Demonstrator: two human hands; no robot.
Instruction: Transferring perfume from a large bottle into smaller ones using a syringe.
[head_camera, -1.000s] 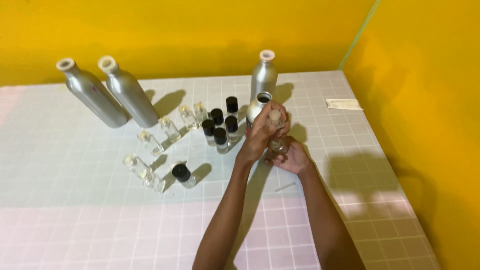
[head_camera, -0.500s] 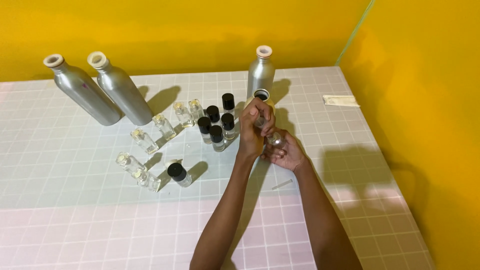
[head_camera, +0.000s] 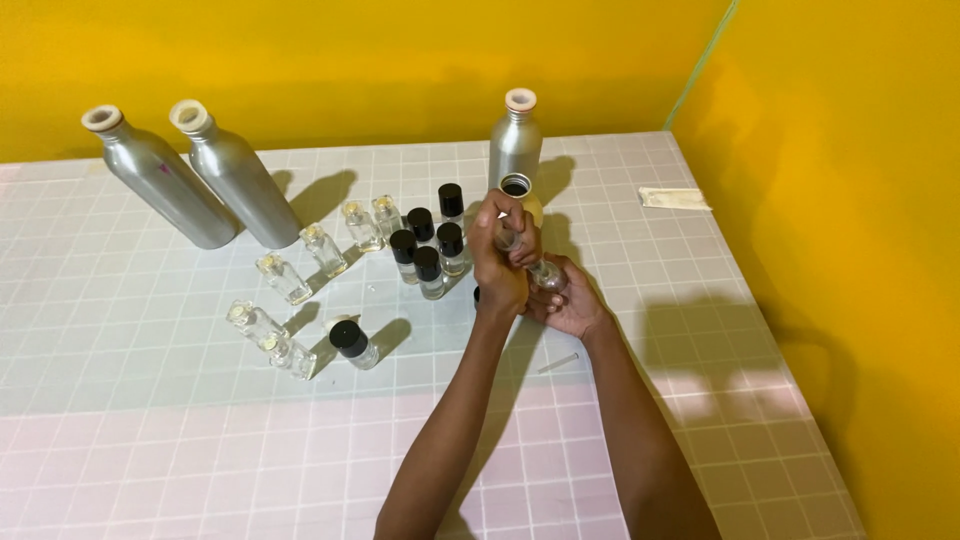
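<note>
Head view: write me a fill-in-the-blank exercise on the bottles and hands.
1. Both hands, left hand and right hand, meet around a small ____ vial.
2. The number of tall silver bottles with pale stoppers is ____.
3. The lone capped vial near the front wears a ____ cap.
4. The walls behind the tiled table are ____.

Missing words: glass; three; black; yellow

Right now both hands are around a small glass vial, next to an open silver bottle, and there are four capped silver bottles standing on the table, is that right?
Not quite. The head view shows three capped silver bottles, not four. The rest holds: left hand and right hand are around the small glass vial, beside the open silver bottle.
</note>
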